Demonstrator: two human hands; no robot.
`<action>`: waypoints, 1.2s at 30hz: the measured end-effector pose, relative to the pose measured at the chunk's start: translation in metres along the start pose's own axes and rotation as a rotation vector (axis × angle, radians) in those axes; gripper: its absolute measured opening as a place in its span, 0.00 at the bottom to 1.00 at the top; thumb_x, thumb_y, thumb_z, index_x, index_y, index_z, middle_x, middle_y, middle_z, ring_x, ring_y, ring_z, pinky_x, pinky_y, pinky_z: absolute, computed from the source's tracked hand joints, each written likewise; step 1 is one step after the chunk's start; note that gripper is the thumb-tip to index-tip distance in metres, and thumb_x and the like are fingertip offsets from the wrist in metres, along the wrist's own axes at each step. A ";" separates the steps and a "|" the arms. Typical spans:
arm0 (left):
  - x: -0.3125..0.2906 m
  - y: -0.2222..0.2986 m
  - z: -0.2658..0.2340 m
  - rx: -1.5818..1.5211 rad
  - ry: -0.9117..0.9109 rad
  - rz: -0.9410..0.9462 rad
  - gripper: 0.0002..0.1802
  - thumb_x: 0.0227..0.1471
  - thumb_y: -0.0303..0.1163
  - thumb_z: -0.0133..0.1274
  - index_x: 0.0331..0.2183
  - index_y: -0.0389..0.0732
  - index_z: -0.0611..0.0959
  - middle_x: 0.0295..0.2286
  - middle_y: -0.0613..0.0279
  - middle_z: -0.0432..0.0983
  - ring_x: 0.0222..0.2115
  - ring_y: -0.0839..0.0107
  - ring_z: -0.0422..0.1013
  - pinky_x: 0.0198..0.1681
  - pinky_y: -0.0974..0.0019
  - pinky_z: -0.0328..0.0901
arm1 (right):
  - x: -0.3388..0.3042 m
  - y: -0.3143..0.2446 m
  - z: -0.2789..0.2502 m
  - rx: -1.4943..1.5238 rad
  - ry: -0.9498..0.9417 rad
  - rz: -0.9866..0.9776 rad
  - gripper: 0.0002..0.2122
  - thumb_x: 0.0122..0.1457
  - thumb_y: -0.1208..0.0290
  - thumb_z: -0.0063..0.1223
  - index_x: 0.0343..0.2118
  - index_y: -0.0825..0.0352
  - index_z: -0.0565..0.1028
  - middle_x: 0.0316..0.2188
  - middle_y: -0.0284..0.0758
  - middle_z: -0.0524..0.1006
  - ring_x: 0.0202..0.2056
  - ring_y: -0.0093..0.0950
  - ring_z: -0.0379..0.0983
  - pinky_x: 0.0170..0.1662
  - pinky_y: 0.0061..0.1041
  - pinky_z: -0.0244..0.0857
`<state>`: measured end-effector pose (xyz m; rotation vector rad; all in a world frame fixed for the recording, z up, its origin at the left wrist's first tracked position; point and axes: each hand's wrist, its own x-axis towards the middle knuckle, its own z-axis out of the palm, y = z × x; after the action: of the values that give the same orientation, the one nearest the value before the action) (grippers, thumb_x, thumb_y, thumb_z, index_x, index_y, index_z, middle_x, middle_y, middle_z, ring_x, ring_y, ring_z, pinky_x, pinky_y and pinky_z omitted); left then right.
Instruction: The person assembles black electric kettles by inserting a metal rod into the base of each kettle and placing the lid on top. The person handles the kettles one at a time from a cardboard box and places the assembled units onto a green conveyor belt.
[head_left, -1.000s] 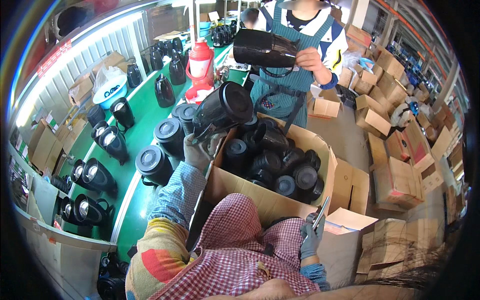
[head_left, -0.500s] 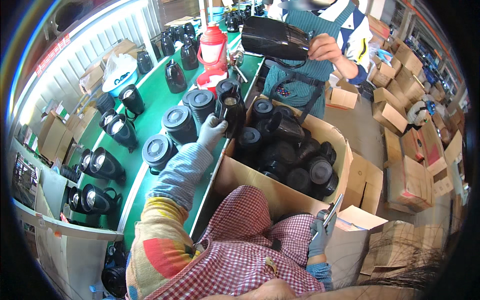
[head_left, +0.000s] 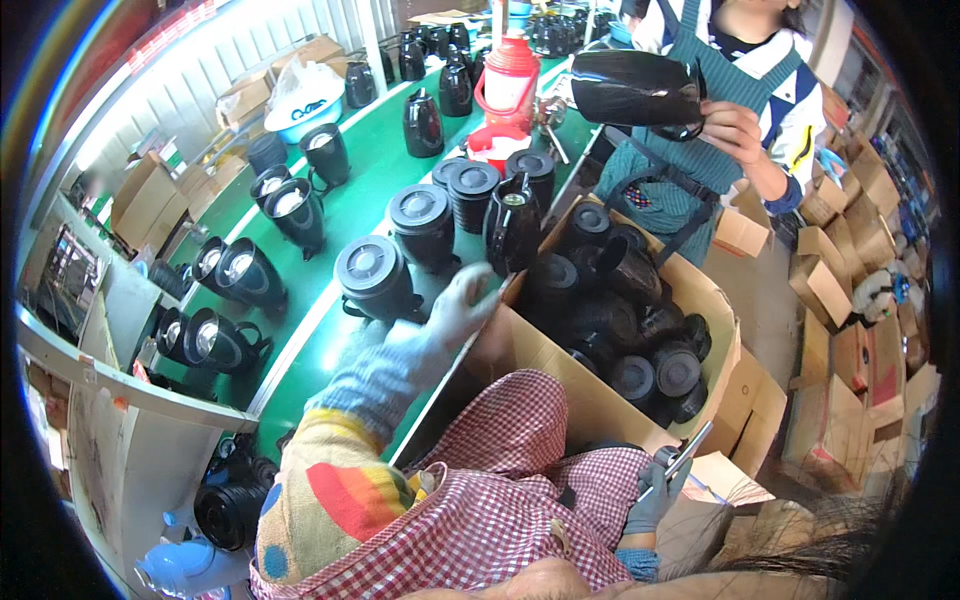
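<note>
My left hand [head_left: 462, 303], in a grey glove, hovers empty with loose fingers over the near rim of a big cardboard box [head_left: 560, 385] full of black kettle bodies [head_left: 640, 335]. Just beyond its fingertips a black kettle [head_left: 512, 225] stands upright on the green conveyor belt [head_left: 345, 225], beside three lidded black pots [head_left: 372, 272]. My right hand [head_left: 655, 498], in a blue-grey glove, is low by my checked apron and grips a thin grey tool [head_left: 685, 455] that points up. The hands are far apart.
Across the box a person in a teal apron holds a black kettle [head_left: 632, 90] sideways. More black kettles [head_left: 295, 205] line the belt, with a red jug [head_left: 510, 65] farther along. Small cardboard boxes [head_left: 850, 300] are piled on the floor at right. A metal shelf [head_left: 110, 380] runs at left.
My left hand carried a black kettle out of the box, set it on the belt's edge and let go. It has drawn back toward the box rim. The right hand stayed put.
</note>
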<state>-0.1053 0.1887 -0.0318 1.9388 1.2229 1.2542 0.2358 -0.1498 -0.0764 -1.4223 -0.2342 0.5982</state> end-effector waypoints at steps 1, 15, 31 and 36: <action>-0.024 0.017 -0.025 0.099 -0.016 0.152 0.29 0.49 0.31 0.65 0.53 0.39 0.76 0.46 0.51 0.77 0.47 0.63 0.74 0.52 0.61 0.68 | -0.002 -0.001 -0.001 -0.005 -0.006 -0.005 0.38 0.56 0.81 0.50 0.71 0.59 0.53 0.37 0.26 0.74 0.25 0.13 0.69 0.25 0.10 0.63; -0.088 -0.183 -0.192 -0.081 0.102 -0.568 0.21 0.44 0.27 0.61 0.43 0.33 0.79 0.33 0.59 0.77 0.31 0.70 0.72 0.35 0.66 0.68 | -0.011 0.001 -0.001 0.028 -0.130 0.018 0.37 0.58 0.79 0.51 0.71 0.60 0.52 0.21 0.27 0.70 0.17 0.16 0.63 0.20 0.15 0.61; -0.116 0.073 -0.073 -0.393 -0.502 -0.166 0.12 0.52 0.29 0.57 0.39 0.34 0.80 0.27 0.70 0.75 0.27 0.79 0.67 0.31 0.70 0.65 | -0.102 -0.135 -0.048 -0.319 -0.307 -0.199 0.26 0.62 0.81 0.44 0.65 0.68 0.64 0.35 0.28 0.71 0.29 0.15 0.66 0.29 0.15 0.63; -0.163 0.135 -0.023 -0.012 -1.051 -0.126 0.12 0.56 0.32 0.57 0.39 0.34 0.80 0.28 0.60 0.76 0.30 0.71 0.73 0.36 0.63 0.68 | -0.117 -0.162 -0.031 -0.372 -0.427 -0.195 0.28 0.57 0.83 0.48 0.64 0.68 0.66 0.30 0.26 0.68 0.26 0.14 0.64 0.28 0.14 0.63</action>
<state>-0.0977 -0.0191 0.0154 2.0014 0.7294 0.0674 0.1946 -0.2421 0.0988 -1.5896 -0.8499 0.7172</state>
